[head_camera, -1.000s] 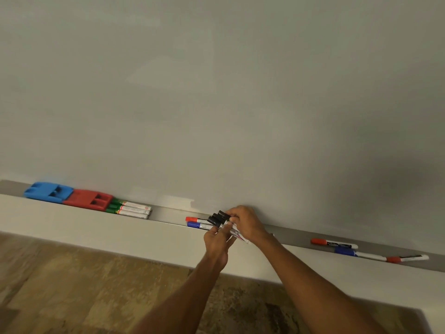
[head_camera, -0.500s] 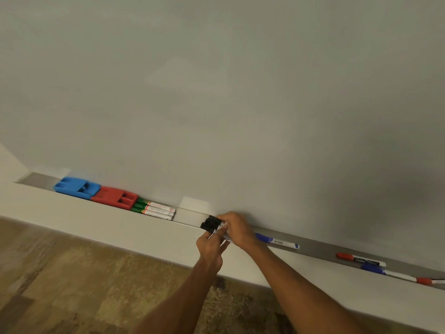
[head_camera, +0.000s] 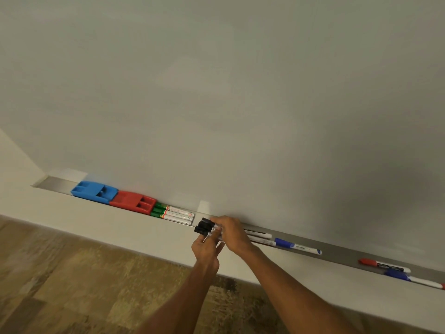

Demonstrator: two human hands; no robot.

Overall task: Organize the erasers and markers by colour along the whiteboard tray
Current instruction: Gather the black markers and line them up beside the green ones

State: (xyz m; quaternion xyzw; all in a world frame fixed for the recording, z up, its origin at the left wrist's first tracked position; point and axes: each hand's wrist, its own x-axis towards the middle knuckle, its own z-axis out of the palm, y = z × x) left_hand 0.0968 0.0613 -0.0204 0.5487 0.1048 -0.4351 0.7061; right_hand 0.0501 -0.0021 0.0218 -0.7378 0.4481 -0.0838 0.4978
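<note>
My right hand [head_camera: 233, 235] grips a bundle of black-capped markers [head_camera: 205, 227] over the grey whiteboard tray [head_camera: 337, 250], caps pointing left. My left hand [head_camera: 207, 249] pinches the bundle from below. Just left of the caps lie three green markers [head_camera: 173, 215], then a red eraser [head_camera: 133, 203] and a blue eraser [head_camera: 95, 191]. Right of my hands a blue-capped marker [head_camera: 297, 245] lies in the tray. Farther right sit a red-capped marker [head_camera: 382, 265] and another blue-capped marker [head_camera: 409, 278].
The whiteboard [head_camera: 240, 104] fills the upper view. A white wall ledge [head_camera: 120, 227] runs below the tray, with wood-pattern floor [head_camera: 72, 285] beneath. The tray's left end [head_camera: 51, 182] is bare.
Both hands have carried the black markers leftward along the tray, from beside the red and blue markers to just right of the green markers. The camera view shifted left as well.
</note>
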